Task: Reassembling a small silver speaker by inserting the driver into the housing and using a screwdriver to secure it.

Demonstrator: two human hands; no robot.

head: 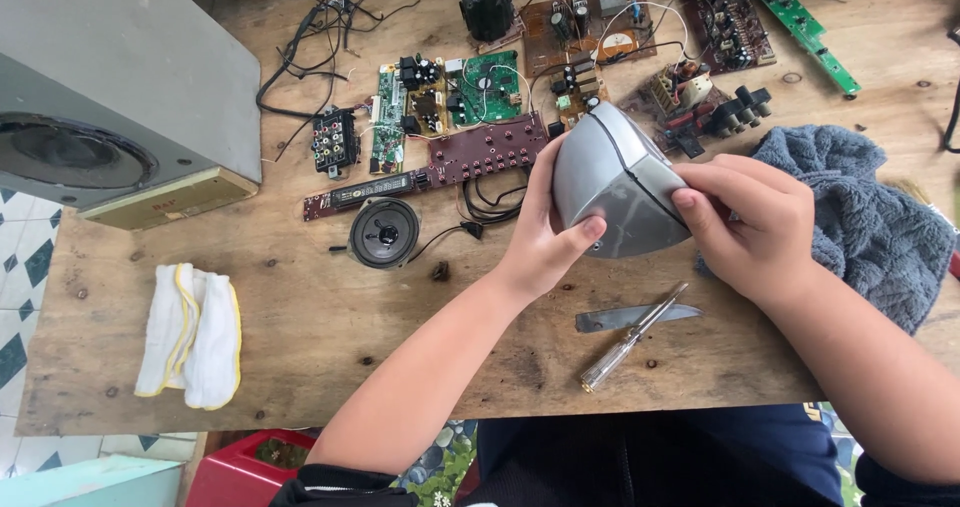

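The worn wooden plank table (330,317) carries everything, and a large grey speaker cabinet (120,97) sits at its far left corner, part of it hanging past the edge; a knock could tip it off. At the right lies a crumpled blue-grey fleece cloth (870,217), which could snag small parts.

Just above the table's middle, the rounded silver-grey plastic housing (615,182) is held between both hands. The left hand (540,232) cups its left side, thumb pressed on the near face. The right hand (760,222) grips the right side with fingers curled over the shell. I judge the smooth curved shell could slip and drop onto the boards below.

Far of it spread bare green and brown circuit boards (470,97) with loose black wires (320,27); a fall there could bend components. A folded white cloth with yellow trim (190,332) lies near left, and a small round black speaker driver (384,232) sits left of the housing.

Near the right hand, a clear-handled screwdriver (630,339) crosses a flat metal blade (630,317), possibly a knife; a lowered wrist could catch it.
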